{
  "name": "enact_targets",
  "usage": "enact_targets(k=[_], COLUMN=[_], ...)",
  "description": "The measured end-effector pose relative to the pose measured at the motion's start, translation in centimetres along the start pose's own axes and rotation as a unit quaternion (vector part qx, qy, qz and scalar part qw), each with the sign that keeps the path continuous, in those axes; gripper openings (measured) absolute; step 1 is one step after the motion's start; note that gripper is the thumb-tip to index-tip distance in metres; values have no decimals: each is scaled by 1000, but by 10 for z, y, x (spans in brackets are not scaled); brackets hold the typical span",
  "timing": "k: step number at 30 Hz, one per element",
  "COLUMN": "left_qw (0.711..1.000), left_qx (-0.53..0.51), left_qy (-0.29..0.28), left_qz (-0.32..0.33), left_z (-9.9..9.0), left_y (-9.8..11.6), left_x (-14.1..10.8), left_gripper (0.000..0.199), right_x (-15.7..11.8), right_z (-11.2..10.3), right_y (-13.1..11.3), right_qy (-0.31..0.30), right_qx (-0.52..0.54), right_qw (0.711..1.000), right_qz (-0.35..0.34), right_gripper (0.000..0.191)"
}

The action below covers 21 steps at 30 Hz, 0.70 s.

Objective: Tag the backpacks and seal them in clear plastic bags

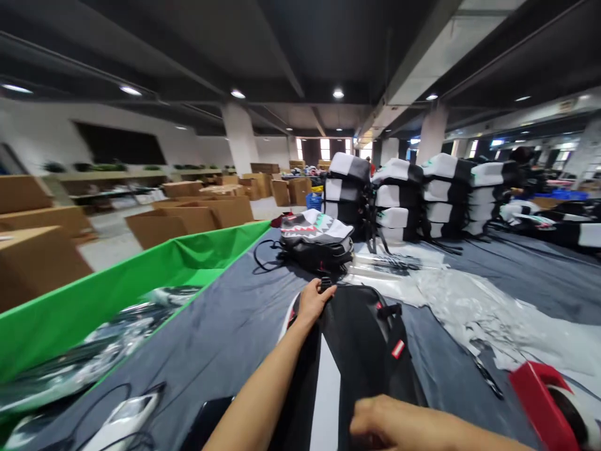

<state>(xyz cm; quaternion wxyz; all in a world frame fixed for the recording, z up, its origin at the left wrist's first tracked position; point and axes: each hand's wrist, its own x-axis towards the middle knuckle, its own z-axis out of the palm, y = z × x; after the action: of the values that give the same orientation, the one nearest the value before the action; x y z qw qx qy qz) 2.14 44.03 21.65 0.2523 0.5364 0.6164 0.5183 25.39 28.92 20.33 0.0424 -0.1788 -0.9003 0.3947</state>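
A black backpack (357, 326) with a white panel lies on the grey-covered table in front of me, its top pointing away. My left hand (315, 302) is closed at its top edge, thumb and fingers gripping near a black buckle. Over the lower right part of the bag, my right hand (387, 418) is curled shut; what its fingers hold, if anything, is hidden. A red-tabbed strap (397, 341) hangs at the bag's right side. Just beyond the top lies a second backpack (317, 235) with a zigzag pattern in grey, red and green.
Stacks of white-and-black backpacks (399, 197) stand at the back. Clear plastic bags (474, 300) and a red tape dispenser (539, 401) lie to the right. On the left are a green-lined bin (188, 257), a white handheld device (126, 416) and cardboard boxes (192, 216).
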Motion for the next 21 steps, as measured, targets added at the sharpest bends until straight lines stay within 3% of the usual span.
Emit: enact_targets(k=[2,4,7,9,10,12,14,16,19,21], left_qw=[998,995,980,947,927,905,900,898,898,902], left_qx=[55,92,172,256,291,307,264,215,177,152], left_qy=[23,31,46,39,16,-83,-204,-276,-292,-286], left_qz=[0,10,93,189,234,283,280,268,277,287], left_z=[14,17,18,23,29,47,71,95,123,131], left_y=[-12,-20,-20,-11,-5,5,11,11,2,-6], left_x=[0,-4,-13,-18,-20,-21,-19,-17,-19,-25], left_gripper=[20,12,33,43,42,31,21,20,10,16], right_x=[-22,-35,-34,-22,-14,3,15,19,15,9], right_z=[-20,-47,-88,-108,-115,-124,-131,-136,-133,-122], right_y=[7,31,91,131,146,164,163,149,116,92], right_qy=[30,163,405,450,452,451,474,510,547,546], right_qx=[82,77,26,64,85,105,103,85,23,-50], right_qw=[995,977,878,824,812,809,807,802,809,825], right_qz=[48,118,255,338,360,362,336,299,213,137], right_gripper=[10,12,28,33,36,42,46,43,32,23])
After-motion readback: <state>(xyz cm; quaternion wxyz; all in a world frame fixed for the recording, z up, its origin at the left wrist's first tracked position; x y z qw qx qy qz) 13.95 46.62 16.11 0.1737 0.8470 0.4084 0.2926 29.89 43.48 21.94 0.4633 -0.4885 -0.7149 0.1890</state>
